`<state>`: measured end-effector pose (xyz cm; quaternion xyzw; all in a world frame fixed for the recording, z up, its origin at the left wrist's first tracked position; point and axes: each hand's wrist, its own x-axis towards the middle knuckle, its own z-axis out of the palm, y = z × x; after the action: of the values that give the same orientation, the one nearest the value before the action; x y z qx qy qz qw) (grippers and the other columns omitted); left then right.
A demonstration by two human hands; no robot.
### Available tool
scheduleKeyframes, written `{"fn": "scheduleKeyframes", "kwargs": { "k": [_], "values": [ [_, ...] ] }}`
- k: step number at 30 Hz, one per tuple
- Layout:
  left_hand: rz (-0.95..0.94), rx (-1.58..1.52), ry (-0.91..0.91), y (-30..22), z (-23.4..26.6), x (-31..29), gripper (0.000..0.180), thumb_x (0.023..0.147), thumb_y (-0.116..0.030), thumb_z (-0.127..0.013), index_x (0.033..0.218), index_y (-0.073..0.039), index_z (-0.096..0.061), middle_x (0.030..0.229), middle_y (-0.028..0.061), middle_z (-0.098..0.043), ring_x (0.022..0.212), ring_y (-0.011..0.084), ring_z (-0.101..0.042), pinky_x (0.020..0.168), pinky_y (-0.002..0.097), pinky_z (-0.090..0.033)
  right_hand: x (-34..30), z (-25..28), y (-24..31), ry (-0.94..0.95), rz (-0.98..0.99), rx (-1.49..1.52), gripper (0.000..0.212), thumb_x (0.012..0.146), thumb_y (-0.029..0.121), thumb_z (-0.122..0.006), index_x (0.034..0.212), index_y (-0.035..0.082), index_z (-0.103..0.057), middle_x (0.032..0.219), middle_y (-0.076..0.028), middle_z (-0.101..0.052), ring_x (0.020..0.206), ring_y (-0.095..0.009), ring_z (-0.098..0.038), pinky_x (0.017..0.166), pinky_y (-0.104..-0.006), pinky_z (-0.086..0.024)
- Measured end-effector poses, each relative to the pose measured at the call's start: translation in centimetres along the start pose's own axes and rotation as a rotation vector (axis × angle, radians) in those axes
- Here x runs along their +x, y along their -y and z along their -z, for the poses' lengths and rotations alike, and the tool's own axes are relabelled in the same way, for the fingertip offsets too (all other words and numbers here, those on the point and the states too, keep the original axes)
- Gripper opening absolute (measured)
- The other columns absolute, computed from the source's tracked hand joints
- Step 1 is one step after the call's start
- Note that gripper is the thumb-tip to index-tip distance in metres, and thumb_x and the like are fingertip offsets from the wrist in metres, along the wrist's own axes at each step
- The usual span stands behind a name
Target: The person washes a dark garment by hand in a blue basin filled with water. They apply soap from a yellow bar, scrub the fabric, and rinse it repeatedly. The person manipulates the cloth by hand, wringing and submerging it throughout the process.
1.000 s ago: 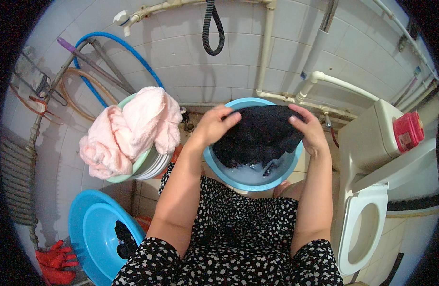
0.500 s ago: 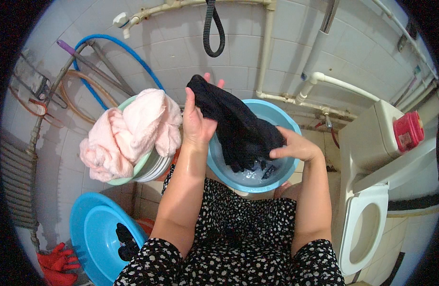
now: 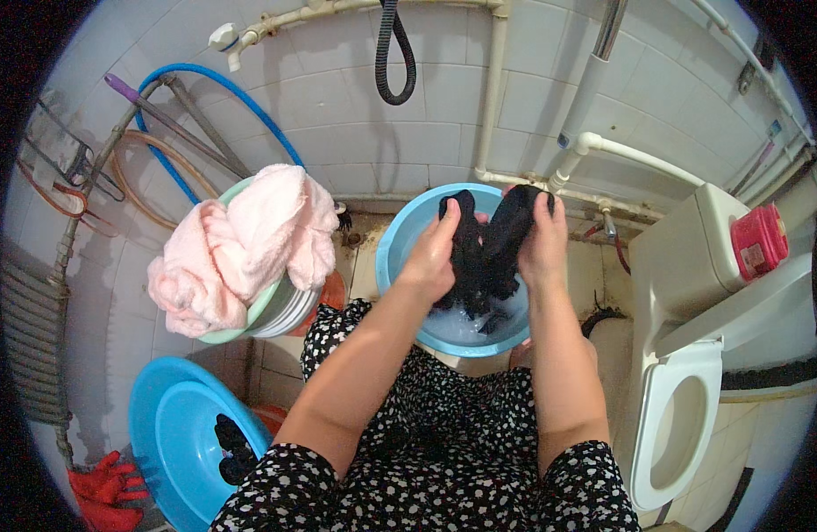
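Both hands gripping: left hand (image 3: 433, 262) and right hand (image 3: 543, 248) closed on 1 black garment (image 3: 506, 248), thumbs on the near side, cloth bunched into 2 parts between them. Garment type unclear. It's over the light-blue washbasin (image 3: 466, 349), lower end down at cloudy, sudsy water (image 3: 457, 330). Clock centred on that basin, 12 = tiled wall: left hand at 9, right at 2–3. Pink fleecy cloth (image 3: 249, 244) heaped on pale-green tub (image 3: 265, 304) at 9. 2nd blue basin (image 3: 182, 434) at 8, black cloth (image 3: 235, 448) inside. Toilet (image 3: 639, 443) at 4.
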<state>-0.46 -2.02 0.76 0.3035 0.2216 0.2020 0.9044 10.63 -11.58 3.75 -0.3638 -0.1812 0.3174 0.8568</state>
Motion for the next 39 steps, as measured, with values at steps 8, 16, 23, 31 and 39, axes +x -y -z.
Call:
{"fn": "scheduleKeyframes", "kwargs": {
  "k": [8, 16, 23, 31, 39],
  "values": [
    [-0.077, -0.178, -0.256, 2.4, -0.8, -0.2, 0.044, 0.092, -0.050, -0.042, 0.099, -0.009, -0.057, 0.096, 0.0045, -0.058, 0.089, 0.0178, -0.055, 0.077, 0.0341, -0.045, -2.1, -2.5, -6.2, 0.013, 0.437, -1.011, 0.025, 0.081, 0.018, -0.062, 0.070, 0.000, -0.050, 0.062, -0.016, -0.053, 0.054, -0.024, -0.050, 0.054, -0.0359, -0.042],
    [-0.039, -0.165, -0.307, 2.1, 1.2, 1.9, 0.034, 0.092, -0.040, -0.046, 0.094, -0.008, -0.059, 0.087, 0.0070, -0.060, 0.079, 0.0203, -0.058, 0.074, 0.0363, -0.048, -3.4, -2.8, -7.2, -0.073, 0.522, -0.957, 0.020, 0.081, 0.013, -0.059, 0.097, 0.004, -0.052, 0.080, -0.015, -0.056, 0.073, -0.028, -0.056, 0.069, -0.0364, -0.046],
    [-0.193, -0.228, -0.166, -3.1, 0.7, 1.5, 0.027, 0.091, -0.038, -0.053, 0.091, -0.012, -0.060, 0.076, 0.0019, -0.058, 0.065, 0.0147, -0.052, 0.060, 0.0298, -0.045, 1.6, 2.7, -2.3, 0.071, 0.340, -1.336, 0.024, 0.089, 0.024, -0.053, 0.109, 0.012, -0.062, 0.101, -0.013, -0.061, 0.092, -0.032, -0.059, 0.079, -0.0410, -0.047],
    [-0.298, 0.326, -0.244, -5.8, 2.1, 0.6, 0.049, 0.089, -0.038, -0.057, 0.115, 0.003, -0.049, 0.103, 0.0097, -0.058, 0.091, 0.0183, -0.055, 0.080, 0.0322, -0.044, -2.2, 0.0, 3.3, 0.931, -0.462, -1.667, 0.042, 0.073, 0.042, -0.070, 0.099, 0.009, -0.067, 0.089, -0.016, -0.067, 0.084, -0.027, -0.064, 0.079, -0.0356, -0.048],
    [-0.380, 1.559, 0.266, -3.4, 2.9, 0.7, 0.070, 0.070, -0.036, -0.075, 0.116, 0.008, -0.045, 0.110, 0.0218, -0.055, 0.101, 0.0295, -0.055, 0.090, 0.0355, -0.042, -0.5, 4.7, 3.8, 0.224, -0.350, -0.604, 0.026, 0.073, 0.011, -0.068, 0.098, 0.005, -0.064, 0.086, -0.003, -0.063, 0.075, -0.013, -0.058, 0.071, -0.0272, -0.046]
  ]
}}
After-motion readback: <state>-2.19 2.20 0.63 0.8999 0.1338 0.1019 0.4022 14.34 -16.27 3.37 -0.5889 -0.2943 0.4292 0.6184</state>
